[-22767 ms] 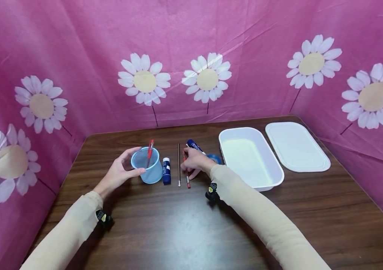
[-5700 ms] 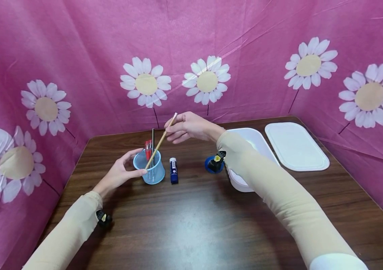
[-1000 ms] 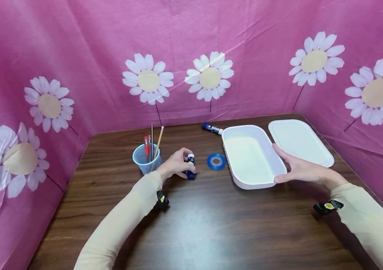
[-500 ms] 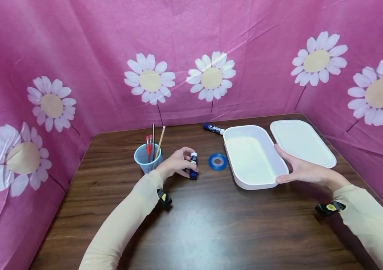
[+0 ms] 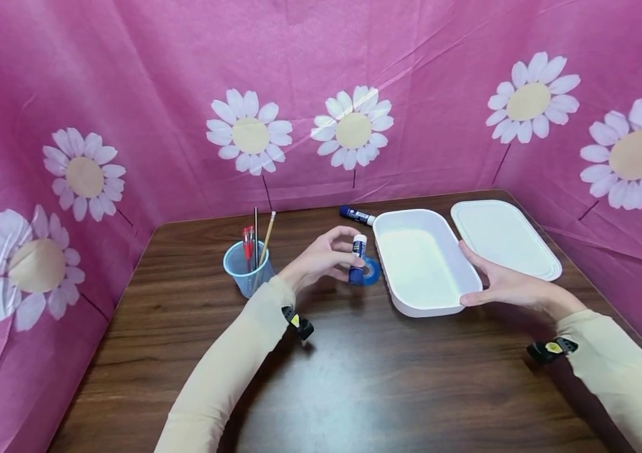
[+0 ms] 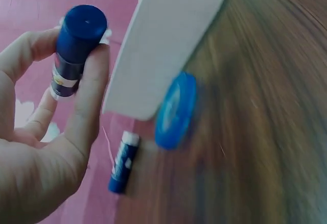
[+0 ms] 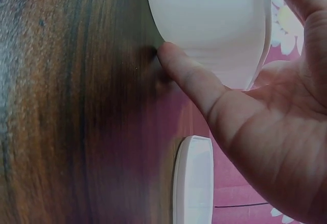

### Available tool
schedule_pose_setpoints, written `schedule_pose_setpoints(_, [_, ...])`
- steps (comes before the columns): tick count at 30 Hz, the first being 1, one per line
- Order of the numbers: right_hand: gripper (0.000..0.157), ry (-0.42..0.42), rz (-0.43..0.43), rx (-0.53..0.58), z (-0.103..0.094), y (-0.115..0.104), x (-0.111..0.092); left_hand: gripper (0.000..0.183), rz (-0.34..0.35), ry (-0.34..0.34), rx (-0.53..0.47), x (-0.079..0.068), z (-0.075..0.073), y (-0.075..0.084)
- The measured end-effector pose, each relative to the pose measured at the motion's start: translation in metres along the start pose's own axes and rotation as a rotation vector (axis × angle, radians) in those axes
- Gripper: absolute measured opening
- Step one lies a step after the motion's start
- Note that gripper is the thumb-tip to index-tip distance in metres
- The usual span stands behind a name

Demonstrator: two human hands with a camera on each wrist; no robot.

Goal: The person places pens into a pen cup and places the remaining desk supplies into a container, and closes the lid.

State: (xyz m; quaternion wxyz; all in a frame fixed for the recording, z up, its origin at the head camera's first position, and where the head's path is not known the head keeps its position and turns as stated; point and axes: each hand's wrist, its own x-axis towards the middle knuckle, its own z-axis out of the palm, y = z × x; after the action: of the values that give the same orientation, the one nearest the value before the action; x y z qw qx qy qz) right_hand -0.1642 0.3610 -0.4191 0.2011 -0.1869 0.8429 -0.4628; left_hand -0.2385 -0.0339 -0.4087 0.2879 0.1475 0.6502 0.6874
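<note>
In the head view my left hand (image 5: 321, 259) holds a blue glue stick (image 5: 358, 247), white end up, raised in front of a roll of blue tape (image 5: 374, 272) and partly covering it. The left wrist view shows thumb and fingers pinching the glue stick (image 6: 76, 45) around its sides. My right hand (image 5: 510, 290) rests against the right side of a white plastic container (image 5: 419, 312), thumb and fingers spread along its wall. Seen from the right wrist, a straight thumb (image 7: 191, 76) touches the container's outer wall (image 7: 214, 35). Nothing lies inside the container.
A second blue glue stick (image 5: 356, 215) lies behind, by the container's back left corner. Left of my left hand stands a light blue mesh pen cup (image 5: 236, 270) with red pens and pencils. A white lid (image 5: 506, 239) lies right of the container on the wooden table (image 5: 411, 384).
My left hand has lifted the glue stick and carried it right, over the tape roll. The right hand stays at the container. Earlier, pencils and pens went from the table into the mesh cup.
</note>
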Motion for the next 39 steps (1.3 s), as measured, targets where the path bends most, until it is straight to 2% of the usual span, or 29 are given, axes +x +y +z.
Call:
schedule_pose_setpoints(5, [0.118, -0.007, -0.003, 0.017, 0.0, -0.001, 0.001, 0.054, 0.021, -0.017, -0.019, 0.013, 0.02, 0.021])
schedule_pose_setpoints(10, [0.118, -0.001, 0.024, 0.013, 0.0, 0.0, 0.002, 0.051, 0.003, -0.022, -0.031, 0.025, 0.037, 0.042])
schedule_pose_setpoints(18, [0.118, 0.018, 0.058, -0.007, 0.0, 0.001, 0.002, 0.041, -0.007, -0.007, -0.067, 0.05, 0.062, 0.062])
schedule_pose_setpoints(25, [0.117, 0.007, 0.066, -0.008, -0.001, -0.002, 0.001, 0.034, -0.022, -0.019, -0.009, 0.065, 0.084, 0.083])
schedule_pose_setpoints(32, [0.116, -0.003, 0.091, -0.019, 0.0, -0.001, 0.001, 0.028, -0.039, -0.061, -0.015, 0.077, 0.097, 0.086])
schedule_pose_setpoints(39, [0.115, -0.005, 0.1, -0.019, -0.001, -0.002, 0.002, 0.04, -0.051, -0.029, -0.036, 0.087, 0.102, 0.082])
